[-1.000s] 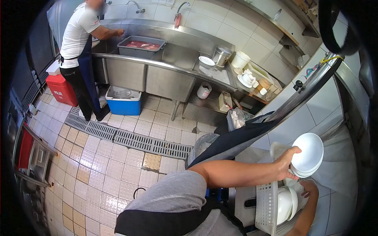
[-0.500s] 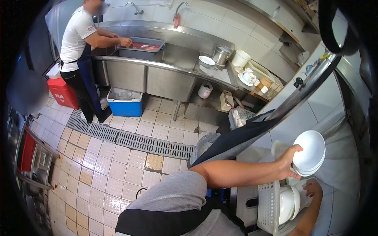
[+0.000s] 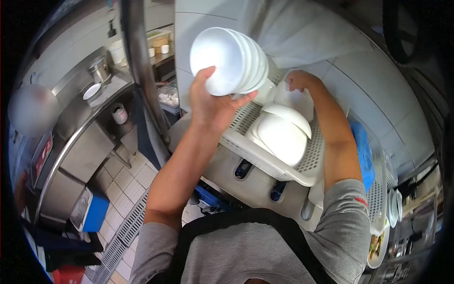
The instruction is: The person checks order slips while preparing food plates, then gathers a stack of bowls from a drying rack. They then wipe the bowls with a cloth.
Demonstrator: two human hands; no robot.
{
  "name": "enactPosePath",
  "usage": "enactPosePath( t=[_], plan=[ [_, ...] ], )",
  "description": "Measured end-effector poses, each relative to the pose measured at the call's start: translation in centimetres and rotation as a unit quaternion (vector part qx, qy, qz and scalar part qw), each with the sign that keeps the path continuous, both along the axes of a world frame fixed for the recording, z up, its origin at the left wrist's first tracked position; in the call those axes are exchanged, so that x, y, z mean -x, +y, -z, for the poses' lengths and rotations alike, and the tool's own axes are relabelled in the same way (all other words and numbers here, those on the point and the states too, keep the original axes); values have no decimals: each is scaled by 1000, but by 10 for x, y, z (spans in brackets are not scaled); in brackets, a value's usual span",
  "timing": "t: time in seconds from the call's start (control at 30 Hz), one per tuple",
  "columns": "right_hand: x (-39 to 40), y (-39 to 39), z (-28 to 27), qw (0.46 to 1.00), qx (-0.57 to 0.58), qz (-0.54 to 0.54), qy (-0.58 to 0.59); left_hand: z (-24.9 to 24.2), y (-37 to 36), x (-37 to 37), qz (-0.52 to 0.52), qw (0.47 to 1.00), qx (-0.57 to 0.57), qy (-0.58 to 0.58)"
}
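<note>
— Where is the stack of white bowls (image 3: 231,59)?
— Tipped sideways in the left hand (image 3: 213,104), gripped above the white basket (image 3: 265,158).
— And the right hand (image 3: 298,80)?
— It reaches into the basket's far end, nearer the bowls in the basket (image 3: 279,132); its grip cannot be told.

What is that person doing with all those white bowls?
The person's left hand holds up a stack of white bowls above a white plastic basket. The right hand reaches into the far end of the basket, where more white bowls lie on their sides. A blue cloth sits beside it.
</note>
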State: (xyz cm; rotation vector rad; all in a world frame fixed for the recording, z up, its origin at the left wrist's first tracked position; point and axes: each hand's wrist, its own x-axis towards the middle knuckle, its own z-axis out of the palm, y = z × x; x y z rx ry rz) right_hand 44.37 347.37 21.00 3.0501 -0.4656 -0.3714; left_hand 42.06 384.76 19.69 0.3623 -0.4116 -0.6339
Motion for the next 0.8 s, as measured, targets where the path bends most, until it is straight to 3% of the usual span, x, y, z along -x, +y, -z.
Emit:
enactPosePath(
  t=[0.1,0.2,0.3,0.4,0.43,0.5,0.57,0.67,0.7,0.77,0.8],
  plan=[
    [-3,-5,1,999,6,32,-5,-2,0,4,-10,999,-19,-27],
    [1,-17,10,990,48,-69,-111,-3,-1,4,-17,999,-27,-7],
    [-3,-25,16,995,-19,-80,-64,-2,0,3,-12,1000,-24,-10],
    [-6,-13,8,988,107,-34,107,0,-3,3,13,1000,-4,5],
    [-9,-31,23,985,134,24,107,0,1,3,8,1000,5,14],
    [-14,-68,43,989,111,-16,92,-3,1,5,0,998,1,58],
    [-13,-75,45,970,216,-93,67,1,-3,3,-1,995,21,94],
    [-3,-75,27,976,141,-163,30,-2,-2,5,-9,995,7,104],
    [9,-27,2,993,65,-44,87,4,-5,0,-1,995,3,96],
    [6,-50,7,992,-24,102,78,7,-6,-2,5,997,1,83],
    [-11,-121,34,995,-47,47,70,8,-13,-4,7,997,-2,81]
  ],
)
